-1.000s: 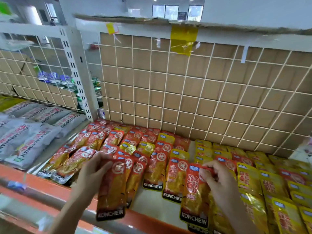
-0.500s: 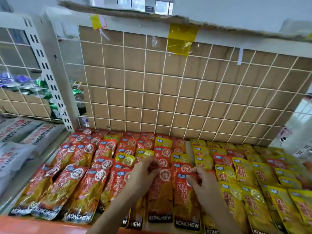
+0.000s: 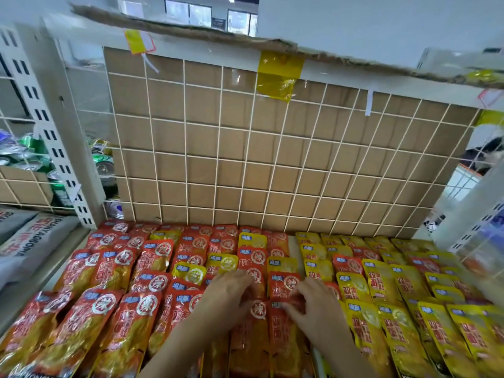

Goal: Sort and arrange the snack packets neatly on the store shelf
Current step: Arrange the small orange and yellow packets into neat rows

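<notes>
Flat red packets [image 3: 109,309] cover the left and middle of the shelf [image 3: 292,249] in overlapping rows, with a few yellow ones mixed in among them. Yellow packets [image 3: 395,323] fill the right side, with a few red ones among them near the middle.

Both hands work at the near middle, close together, where the two colours meet. The left hand [image 3: 229,293] lies over the top of one red packet [image 3: 251,339]. Its fingers [image 3: 242,278] are held close together and fairly straight, pointing far and right. I cannot tell whether the thumb pinches the packet or the hand only presses on it. The right hand [image 3: 316,304] is just right of it. Its fingers [image 3: 293,309] are curled and pinch the top edge of the next red packet [image 3: 283,342], which lies side by side with the first.

Behind the rows stands a white wire grid [image 3: 272,165] backed by brown cardboard [image 3: 207,137], with a strip of yellow tape [image 3: 278,75] at its top edge. Drink cans [image 3: 102,162] show through the wires at far left, and grey bags [image 3: 30,241] lie on the neighbouring shelf to the left.
</notes>
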Available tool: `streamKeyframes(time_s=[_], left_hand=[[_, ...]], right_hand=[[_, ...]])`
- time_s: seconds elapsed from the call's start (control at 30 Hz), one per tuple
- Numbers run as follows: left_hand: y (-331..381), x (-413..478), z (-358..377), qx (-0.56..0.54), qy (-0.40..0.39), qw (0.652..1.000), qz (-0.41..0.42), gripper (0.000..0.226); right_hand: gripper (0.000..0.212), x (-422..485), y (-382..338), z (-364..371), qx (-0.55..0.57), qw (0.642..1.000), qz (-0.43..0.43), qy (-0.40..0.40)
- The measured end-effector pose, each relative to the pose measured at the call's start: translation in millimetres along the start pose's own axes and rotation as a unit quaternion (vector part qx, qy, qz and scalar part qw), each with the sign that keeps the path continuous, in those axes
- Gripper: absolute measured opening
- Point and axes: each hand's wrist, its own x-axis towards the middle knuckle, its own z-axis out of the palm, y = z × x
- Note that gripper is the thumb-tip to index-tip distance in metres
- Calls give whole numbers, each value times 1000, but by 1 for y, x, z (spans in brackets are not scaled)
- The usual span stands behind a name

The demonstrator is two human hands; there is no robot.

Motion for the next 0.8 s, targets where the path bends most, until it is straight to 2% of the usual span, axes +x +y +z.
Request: streamKeyframes(time_s=[0.1,0.23,0.37,0.53,0.63,0.7,0.8], left_hand=[[-5,5,-2,18,45,999,-13,18],[-13,27,-9,-30,116,992,-34,19],[-30,55,-10,-22,123,990,-72,19],[-39,82,-8,45,66,986,-148,40],[-40,90,-7,81,13,978,-189,48],[-42,94,-5,93,-12,976,-197,49],[-47,99,-4,39,6,978,-205,39]], right_hand=[[17,10,7,-3,14,999,-11,32],[30,34,14,-12,-2,998,-12,67],[38,60,13,-18,-86,996,1,-12],[36,78,10,-9,-144,986,17,-80],[33,83,11,-9,-132,988,18,-78],[32,85,12,-9,-123,989,11,-77],[31,85,13,-8,-105,992,11,-75]])
